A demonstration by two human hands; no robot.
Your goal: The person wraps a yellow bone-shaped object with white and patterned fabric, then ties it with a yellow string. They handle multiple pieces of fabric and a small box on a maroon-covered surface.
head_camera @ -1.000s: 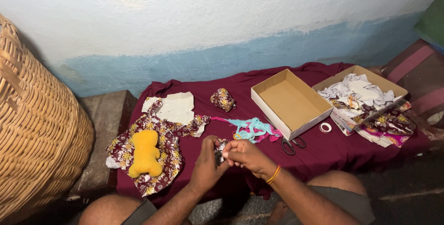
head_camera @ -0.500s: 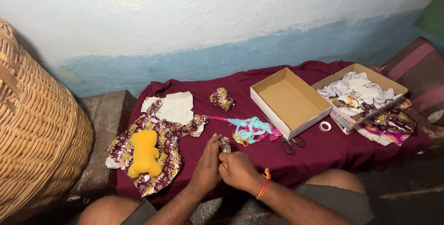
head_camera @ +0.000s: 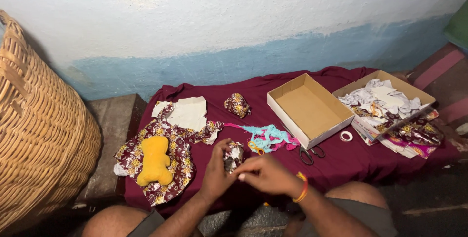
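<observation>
Left hand [head_camera: 214, 173] and right hand [head_camera: 265, 174] each hold a grip on one small wrapped bundle [head_camera: 233, 156] above the maroon cloth [head_camera: 341, 159]; scissors [head_camera: 311, 154] lie near.

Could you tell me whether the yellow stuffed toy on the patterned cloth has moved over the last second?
No. The yellow stuffed toy lies in the same spot on the patterned cloth, equally far from the wicker basket.

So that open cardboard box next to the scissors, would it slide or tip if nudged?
The cardboard box looks empty, so probably light. Its low, wide shape suggests sliding rather than tipping. The maroon cloth beneath might bunch and drag.
</observation>
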